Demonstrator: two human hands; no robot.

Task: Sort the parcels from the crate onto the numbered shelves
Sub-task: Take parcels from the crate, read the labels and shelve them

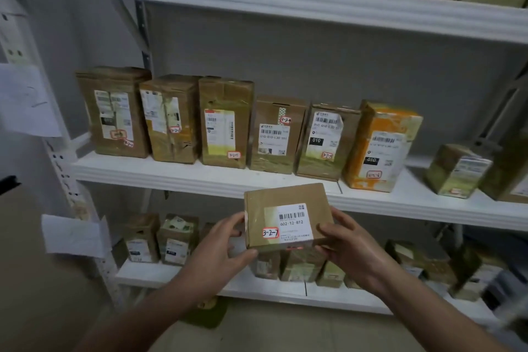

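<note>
Parcel [283, 203] between left hand [220, 251], right hand [350, 247], seemingly fingertip-held

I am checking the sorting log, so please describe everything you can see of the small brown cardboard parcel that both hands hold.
The small brown cardboard parcel is a flat rectangular box, closed, with clear tape on its face. A white printed label shows a barcode and 602-12-812; a red-bordered sticker beside it reads 3-2-7. The left hand grips its left edge, the right hand its right edge. It is held up, face toward the camera, slightly tilted, before the white middle shelf.
</note>
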